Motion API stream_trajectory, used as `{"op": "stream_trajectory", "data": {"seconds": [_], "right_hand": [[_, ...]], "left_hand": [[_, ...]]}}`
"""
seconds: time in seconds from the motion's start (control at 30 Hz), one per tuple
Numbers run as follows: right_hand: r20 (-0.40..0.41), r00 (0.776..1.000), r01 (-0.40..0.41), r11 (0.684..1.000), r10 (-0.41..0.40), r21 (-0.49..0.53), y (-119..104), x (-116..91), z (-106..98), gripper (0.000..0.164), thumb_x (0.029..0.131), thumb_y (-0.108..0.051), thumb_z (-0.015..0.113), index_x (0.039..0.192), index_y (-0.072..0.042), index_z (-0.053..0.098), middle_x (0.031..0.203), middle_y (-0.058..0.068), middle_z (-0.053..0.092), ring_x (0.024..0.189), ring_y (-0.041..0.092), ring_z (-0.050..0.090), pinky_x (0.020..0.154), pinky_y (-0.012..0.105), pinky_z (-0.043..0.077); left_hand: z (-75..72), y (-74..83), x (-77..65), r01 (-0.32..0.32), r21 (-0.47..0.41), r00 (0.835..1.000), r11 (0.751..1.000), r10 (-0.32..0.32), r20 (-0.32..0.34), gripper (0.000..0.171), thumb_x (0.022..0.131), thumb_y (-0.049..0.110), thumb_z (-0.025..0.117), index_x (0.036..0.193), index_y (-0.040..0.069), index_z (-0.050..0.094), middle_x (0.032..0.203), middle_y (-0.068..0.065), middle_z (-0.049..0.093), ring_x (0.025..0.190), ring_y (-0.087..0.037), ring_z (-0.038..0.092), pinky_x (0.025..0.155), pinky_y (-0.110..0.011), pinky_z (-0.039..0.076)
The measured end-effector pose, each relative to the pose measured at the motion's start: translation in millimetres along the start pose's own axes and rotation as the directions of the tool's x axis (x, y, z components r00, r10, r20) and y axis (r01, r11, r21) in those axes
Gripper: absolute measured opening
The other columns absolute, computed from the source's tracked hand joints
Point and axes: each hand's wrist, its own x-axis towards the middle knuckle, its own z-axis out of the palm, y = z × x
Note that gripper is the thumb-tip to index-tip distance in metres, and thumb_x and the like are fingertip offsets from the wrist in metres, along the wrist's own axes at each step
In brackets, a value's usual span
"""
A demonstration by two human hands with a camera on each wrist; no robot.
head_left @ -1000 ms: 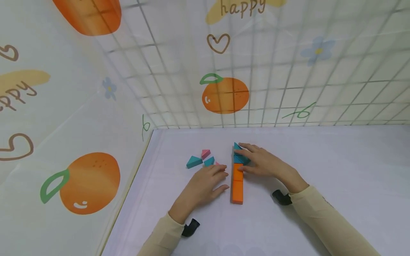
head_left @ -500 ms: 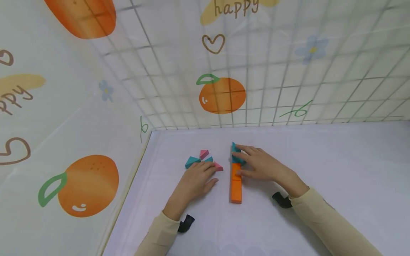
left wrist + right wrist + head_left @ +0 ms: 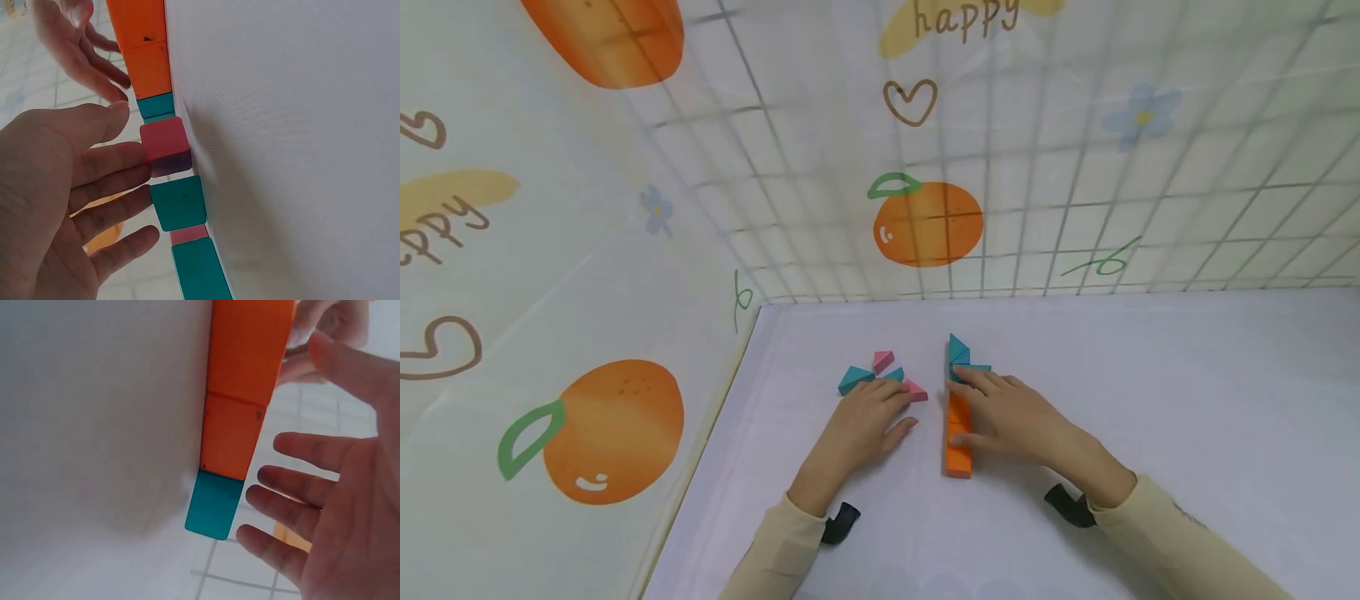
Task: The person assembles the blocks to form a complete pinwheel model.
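Observation:
A row of blocks runs away from the person in the head view, with orange blocks [image 3: 959, 464] at the near end and teal triangular blocks [image 3: 958, 347] at the far end. Over this row reaches my right hand [image 3: 1022, 421], fingers spread and relaxed, holding nothing; its palm hides part of the row. My left hand [image 3: 859, 425] lies to the left, its fingertips over the loose blocks. In the left wrist view its straight fingers reach up to a pink block [image 3: 165, 140] and a teal block [image 3: 180, 203], gripping neither.
Another pink block [image 3: 883, 360] and a teal triangular block [image 3: 854, 380] lie left of the row. A white cloth [image 3: 1187, 375] covers the table. Printed curtains [image 3: 1037, 167] stand behind and to the left.
My right hand has slid from the teal end nearer to the person, over the orange blocks. The left hand has shifted left, onto the loose blocks. The view wavers slightly.

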Motion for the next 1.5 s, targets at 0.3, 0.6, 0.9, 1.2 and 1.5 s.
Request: {"op": "stream_trajectory", "data": {"seconds": [0.3, 0.6, 0.9, 1.2, 1.5], "right_hand": [[-0.024, 0.999, 0.029, 1.0, -0.029, -0.005, -9, -12, 5, 0.078, 0.084, -0.054, 0.07, 0.141, -0.005, 0.05, 0.145, 0.014, 0.049, 0.127, 0.032, 0.052, 0.098, 0.051, 0.048], [0.028, 1.0, -0.002, 1.0, 0.001, 0.014, -8, -11, 11, 0.079, 0.082, -0.057, 0.071, 0.139, -0.005, 0.053, 0.147, 0.014, 0.047, 0.131, 0.034, 0.048, 0.1, 0.052, 0.048], [0.038, 0.999, -0.014, 1.0, 0.014, 0.019, -7, -9, 12, 0.079, 0.081, -0.056, 0.072, 0.139, -0.006, 0.053, 0.147, 0.013, 0.047, 0.131, 0.033, 0.047, 0.098, 0.051, 0.05], [0.045, 0.999, -0.006, 1.0, 0.004, 0.027, -6, -8, 10, 0.076, 0.083, -0.054, 0.072, 0.138, -0.005, 0.054, 0.146, 0.014, 0.047, 0.13, 0.033, 0.048, 0.094, 0.051, 0.052], [0.048, 0.999, 0.001, 1.0, -0.002, 0.023, -7, -6, 9, 0.076, 0.082, -0.053, 0.073, 0.138, -0.006, 0.054, 0.147, 0.013, 0.046, 0.129, 0.032, 0.047, 0.091, 0.049, 0.053]], "left_hand": [[2.8, 3.0, 2.6, -0.005, 0.01, 1.0, 1.0, 0.005, 0.023, 0.038, 0.091, 0.038, 0.069, 0.12, 0.014, 0.069, 0.122, -0.001, 0.067, 0.116, -0.02, 0.06, 0.105, -0.038, 0.047], [9.5, 10.0, 2.3, 0.017, 0.023, 0.997, 1.0, -0.019, 0.073, 0.056, 0.089, 0.042, 0.07, 0.137, 0.015, 0.057, 0.134, -0.002, 0.058, 0.126, -0.02, 0.053, 0.107, -0.04, 0.046], [17.5, 7.8, 2.6, 0.026, 0.019, 0.994, 0.999, -0.028, 0.105, 0.063, 0.091, 0.044, 0.066, 0.145, 0.018, 0.048, 0.151, -0.002, 0.044, 0.139, -0.021, 0.042, 0.114, -0.042, 0.037], [17.9, 6.3, 2.9, 0.017, 0.02, 0.995, 1.0, -0.019, 0.102, 0.064, 0.092, 0.045, 0.065, 0.146, 0.018, 0.047, 0.15, -0.002, 0.046, 0.139, -0.019, 0.042, 0.115, -0.042, 0.035], [14.8, 7.2, 4.1, 0.02, 0.013, 0.998, 1.0, -0.02, 0.065, 0.066, 0.091, 0.045, 0.066, 0.147, 0.016, 0.047, 0.144, -0.004, 0.048, 0.133, -0.021, 0.046, 0.113, -0.041, 0.038]]}}
